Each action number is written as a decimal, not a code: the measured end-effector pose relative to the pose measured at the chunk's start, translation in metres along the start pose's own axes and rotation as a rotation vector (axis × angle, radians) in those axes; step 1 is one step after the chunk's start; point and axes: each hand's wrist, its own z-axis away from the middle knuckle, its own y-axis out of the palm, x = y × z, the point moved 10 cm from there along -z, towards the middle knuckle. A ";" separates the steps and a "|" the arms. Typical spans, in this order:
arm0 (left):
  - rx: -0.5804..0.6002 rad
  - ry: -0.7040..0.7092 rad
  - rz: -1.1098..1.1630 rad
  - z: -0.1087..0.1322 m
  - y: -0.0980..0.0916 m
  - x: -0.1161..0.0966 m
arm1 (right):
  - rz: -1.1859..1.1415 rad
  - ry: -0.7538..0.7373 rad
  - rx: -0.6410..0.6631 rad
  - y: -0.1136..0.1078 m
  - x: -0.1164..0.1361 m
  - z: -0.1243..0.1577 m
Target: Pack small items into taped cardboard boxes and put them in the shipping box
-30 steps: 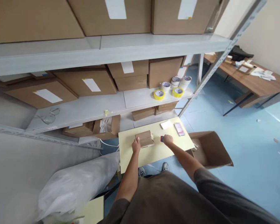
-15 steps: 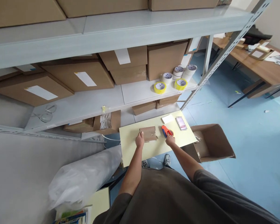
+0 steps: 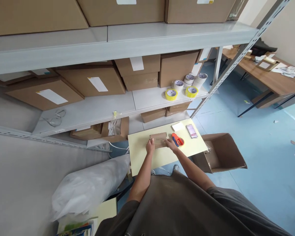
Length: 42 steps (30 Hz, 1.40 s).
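Note:
A small flat cardboard package (image 3: 158, 140) is held over the pale yellow tabletop (image 3: 140, 160). At its left edge my left hand (image 3: 150, 146) is closed, thumb on top. My right hand (image 3: 171, 144) grips the right edge with its fingers closed. Just right of that hand lies an orange and blue tape dispenser (image 3: 178, 140), with nothing touching it. Beyond it rest a white paper slip (image 3: 178, 127) and a blurred pinkish item (image 3: 191, 131).
A metal shelf (image 3: 147, 98) holding cardboard boxes and tape rolls (image 3: 171, 94) rises in front. An open carton (image 3: 226, 152) stands on the floor to the right. A bulky plastic-wrapped roll (image 3: 93, 183) lies at left. A wooden desk (image 3: 270, 72) is at far right.
My right hand has let go of the tape dispenser, now lying on the tabletop, and moved left to the package's right edge. My left hand still holds the package.

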 end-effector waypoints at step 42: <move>0.156 0.261 -0.026 -0.095 0.154 -0.149 | 0.382 0.042 -0.188 -0.164 -0.055 -0.118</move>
